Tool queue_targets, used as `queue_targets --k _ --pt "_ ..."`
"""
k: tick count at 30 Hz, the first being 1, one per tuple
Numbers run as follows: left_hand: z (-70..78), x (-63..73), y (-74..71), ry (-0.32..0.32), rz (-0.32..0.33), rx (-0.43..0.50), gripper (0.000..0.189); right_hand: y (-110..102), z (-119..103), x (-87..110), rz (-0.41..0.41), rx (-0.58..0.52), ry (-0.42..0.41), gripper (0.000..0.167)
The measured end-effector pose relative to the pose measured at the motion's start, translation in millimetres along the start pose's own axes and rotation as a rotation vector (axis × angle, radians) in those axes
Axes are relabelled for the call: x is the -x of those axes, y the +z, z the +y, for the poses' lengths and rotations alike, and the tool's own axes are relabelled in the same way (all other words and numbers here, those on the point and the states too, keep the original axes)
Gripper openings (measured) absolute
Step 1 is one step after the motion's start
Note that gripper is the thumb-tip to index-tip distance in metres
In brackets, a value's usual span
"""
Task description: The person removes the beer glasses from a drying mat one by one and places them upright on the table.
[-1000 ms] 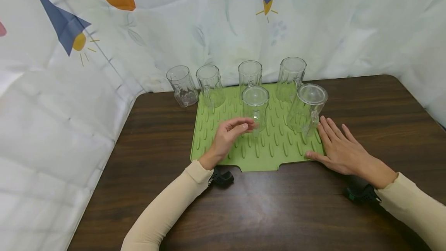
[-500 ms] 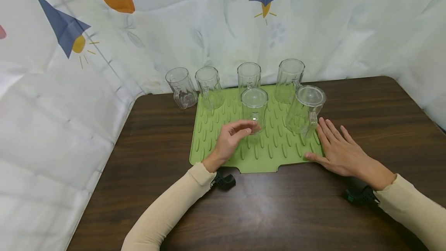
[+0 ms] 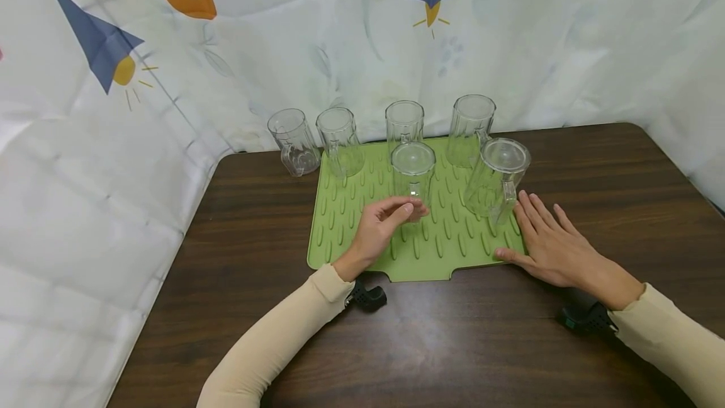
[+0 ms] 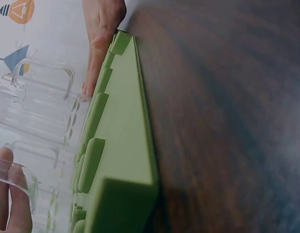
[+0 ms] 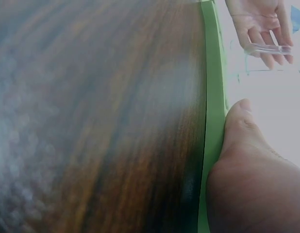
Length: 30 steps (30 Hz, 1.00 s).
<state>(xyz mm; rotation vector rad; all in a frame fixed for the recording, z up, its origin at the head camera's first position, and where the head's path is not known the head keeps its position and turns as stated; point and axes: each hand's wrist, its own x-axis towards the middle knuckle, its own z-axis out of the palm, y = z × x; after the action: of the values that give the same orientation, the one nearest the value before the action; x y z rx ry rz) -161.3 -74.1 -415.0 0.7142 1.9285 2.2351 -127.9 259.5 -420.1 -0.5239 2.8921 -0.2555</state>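
Note:
My left hand [image 3: 378, 226] is at the handle of an upside-down glass mug [image 3: 413, 172] on the green drying mat [image 3: 340, 225]. Its fingers [image 4: 19, 211] reach past the curved handle [image 4: 21, 177] in the left wrist view, extended and not closed round it. The right wrist view shows that left palm [image 5: 264, 22] with the handle across the fingers. My right hand [image 3: 552, 247] lies flat with spread fingers at the mat's right edge, its thumb [image 5: 242, 128] on the mat's front corner. Just beyond its fingertips is a second upside-down glass mug [image 3: 495, 175].
Along the back stand several upright glass mugs: one on the mat's right [image 3: 471, 134], one in its middle [image 3: 404, 121], one on its left [image 3: 341, 143], and one on the bare wood [image 3: 294, 143] left of it. A patterned cloth [image 3: 351, 36] hangs behind the brown table [image 3: 442, 345].
My left hand has moved slightly right, its fingers farther behind the mug's handle. My right hand and the mugs have stayed in place.

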Motion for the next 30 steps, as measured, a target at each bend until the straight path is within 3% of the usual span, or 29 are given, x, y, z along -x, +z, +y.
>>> queue_targets --k 10,18,30 --pt "2.6 0.0 2.1 -0.039 0.019 -0.078 0.029 -0.4 -0.7 1.2 0.013 -0.005 -0.002 0.106" --pt "0.9 2.6 1.1 -0.006 0.018 -0.125 0.028 -1.2 -2.6 0.3 0.0 -0.007 0.002 0.106" --pt "3.4 5.8 -0.2 0.039 0.076 -0.145 0.023 -1.5 -0.7 0.5 -0.003 -0.013 0.009 0.107"
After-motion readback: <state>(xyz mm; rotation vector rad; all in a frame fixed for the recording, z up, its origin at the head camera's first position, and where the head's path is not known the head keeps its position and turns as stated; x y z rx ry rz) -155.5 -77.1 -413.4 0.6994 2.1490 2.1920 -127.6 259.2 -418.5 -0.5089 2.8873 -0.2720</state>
